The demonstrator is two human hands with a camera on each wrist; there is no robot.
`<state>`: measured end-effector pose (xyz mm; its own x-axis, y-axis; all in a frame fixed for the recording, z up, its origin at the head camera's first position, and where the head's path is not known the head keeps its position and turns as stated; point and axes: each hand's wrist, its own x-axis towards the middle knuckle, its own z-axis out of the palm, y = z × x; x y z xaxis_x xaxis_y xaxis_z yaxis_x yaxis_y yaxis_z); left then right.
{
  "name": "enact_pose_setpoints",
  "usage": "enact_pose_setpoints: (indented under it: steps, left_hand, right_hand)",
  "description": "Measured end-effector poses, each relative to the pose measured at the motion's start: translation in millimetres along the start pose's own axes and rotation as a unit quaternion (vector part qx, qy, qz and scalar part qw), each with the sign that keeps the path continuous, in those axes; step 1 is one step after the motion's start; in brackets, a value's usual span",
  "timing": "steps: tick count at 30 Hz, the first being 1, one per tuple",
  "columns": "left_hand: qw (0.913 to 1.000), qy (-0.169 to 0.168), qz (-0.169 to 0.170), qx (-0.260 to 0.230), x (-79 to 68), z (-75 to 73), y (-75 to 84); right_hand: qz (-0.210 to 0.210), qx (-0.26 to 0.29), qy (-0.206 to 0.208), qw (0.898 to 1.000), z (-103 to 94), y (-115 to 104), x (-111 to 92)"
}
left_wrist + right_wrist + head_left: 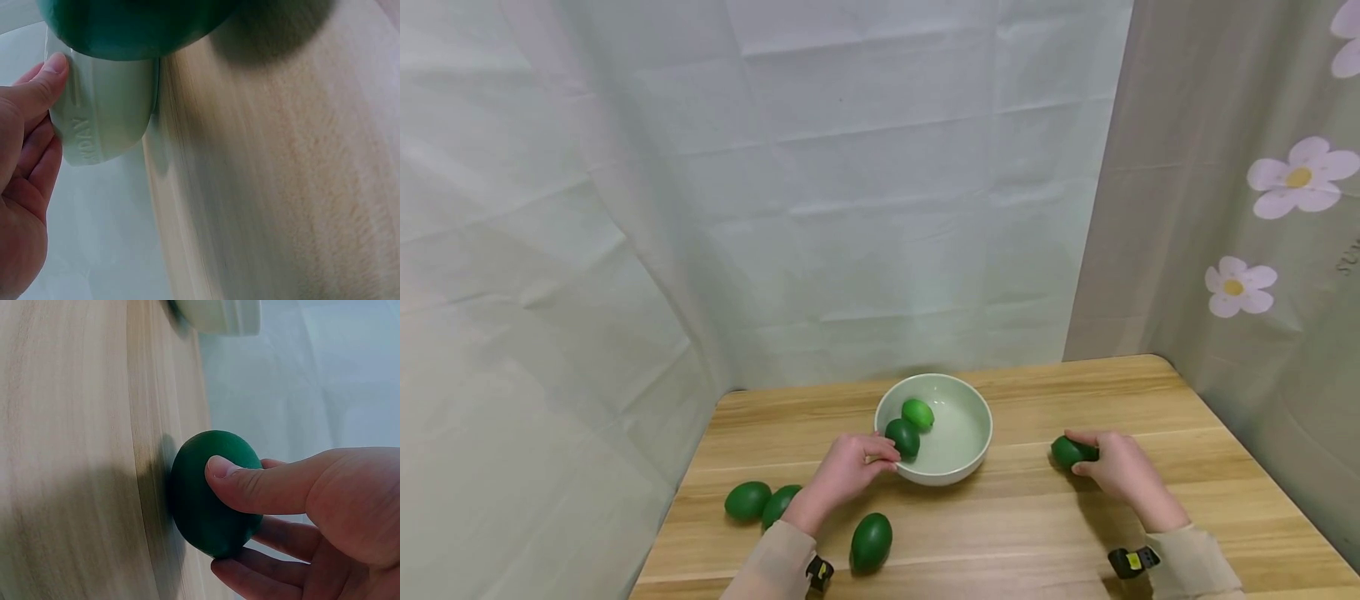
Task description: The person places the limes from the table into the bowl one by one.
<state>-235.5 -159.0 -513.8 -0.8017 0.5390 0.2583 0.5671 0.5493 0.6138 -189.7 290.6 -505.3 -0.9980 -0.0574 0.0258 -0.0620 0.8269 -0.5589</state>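
My left hand point(852, 467) is at the near left side of a pale green bowl point(955, 477). It pinches the rim, with the thumb on the outer wall in the left wrist view. Inside the bowl, a dark green avocado point(903, 438) lies against a bright green lime point(917, 413). Well to the right, my right hand point(1118, 467) grips another dark green avocado point(1070, 452) between thumb and fingers. The right wrist view has this avocado point(212, 494) right at the tabletop, the thumb pressed on its side.
Left of the bowl, two avocados lie side by side, one point(748, 502) in full sight and one point(779, 504) partly behind the left arm. A further avocado point(871, 542) is nearer the front. Pale curtains point(880, 208) hang behind the wooden table point(1000, 542).
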Motion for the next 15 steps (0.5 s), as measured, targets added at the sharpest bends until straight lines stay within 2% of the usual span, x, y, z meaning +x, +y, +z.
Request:
enact_pose_setpoints:
  steps: [15]
  left_hand:
    - [1.0,0.0,-0.005,-0.005,-0.1,0.3,-0.2]
  right_hand:
    - [0.008,0.006,-0.001,1.0,0.6,1.2,0.6]
